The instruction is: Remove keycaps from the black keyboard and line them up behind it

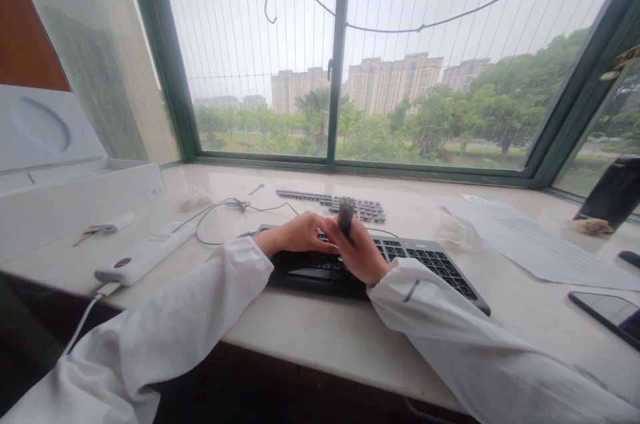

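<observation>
Gripping a dark stick-shaped tool, the right hand is curled shut around its lower part, with the long axis close to upright and the rounded top end pointing up and slightly away from the person; what kind of tool it is cannot be told. The left hand lies just beside the right one, palm down and fingers loosely stretched, resting on the keys of a black keyboard and holding nothing. That keyboard sits under both hands on the pale tabletop, its long axis running from the left hand's side out past the right hand and a little toward the person. Its key legends are too small to read. Just beyond the hands lies a second, thinner keyboard, roughly parallel to the window. A thin cable loops on the tabletop beyond the left hand. Farther left of that hand lies a white power strip, its long axis slanting away from the person; it bears a dark round mark and a small label, neither readable. Right of the right hand lie sheets of paper with faint print that cannot be read, and nearer the person a dark phone lies flat. Both arms wear white sleeves.
</observation>
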A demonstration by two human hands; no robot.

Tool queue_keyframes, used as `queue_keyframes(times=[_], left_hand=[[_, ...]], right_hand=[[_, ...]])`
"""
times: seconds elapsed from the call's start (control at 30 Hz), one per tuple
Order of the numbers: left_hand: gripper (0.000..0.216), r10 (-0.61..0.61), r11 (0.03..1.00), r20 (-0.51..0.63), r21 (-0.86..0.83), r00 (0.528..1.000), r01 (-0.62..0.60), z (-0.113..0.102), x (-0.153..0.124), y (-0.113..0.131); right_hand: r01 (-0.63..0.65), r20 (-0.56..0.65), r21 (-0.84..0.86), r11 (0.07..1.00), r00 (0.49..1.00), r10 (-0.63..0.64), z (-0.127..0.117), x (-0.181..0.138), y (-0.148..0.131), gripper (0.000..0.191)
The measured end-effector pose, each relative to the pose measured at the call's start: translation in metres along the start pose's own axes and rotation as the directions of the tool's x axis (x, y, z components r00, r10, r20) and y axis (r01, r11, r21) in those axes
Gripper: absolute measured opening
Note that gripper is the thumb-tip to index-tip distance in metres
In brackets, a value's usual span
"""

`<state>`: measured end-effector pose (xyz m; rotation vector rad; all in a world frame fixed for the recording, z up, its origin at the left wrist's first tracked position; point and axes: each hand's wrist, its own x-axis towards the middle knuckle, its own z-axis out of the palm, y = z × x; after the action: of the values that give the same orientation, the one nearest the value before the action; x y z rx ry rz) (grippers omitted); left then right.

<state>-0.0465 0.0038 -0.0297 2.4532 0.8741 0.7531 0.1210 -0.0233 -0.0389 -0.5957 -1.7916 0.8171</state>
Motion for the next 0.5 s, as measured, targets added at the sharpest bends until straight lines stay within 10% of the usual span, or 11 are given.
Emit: queue_keyframes(times=[0.5], left_hand=[[0.03,-0.011,0.999,-0.008,0.032,1.0,0.011,0.0003,-0.0001,-0.0017]], right_hand=[[0.004,-0.011,0.01,1.0,1.0,-0.004,0.0009,-0.0003,-0.0005,0.029]])
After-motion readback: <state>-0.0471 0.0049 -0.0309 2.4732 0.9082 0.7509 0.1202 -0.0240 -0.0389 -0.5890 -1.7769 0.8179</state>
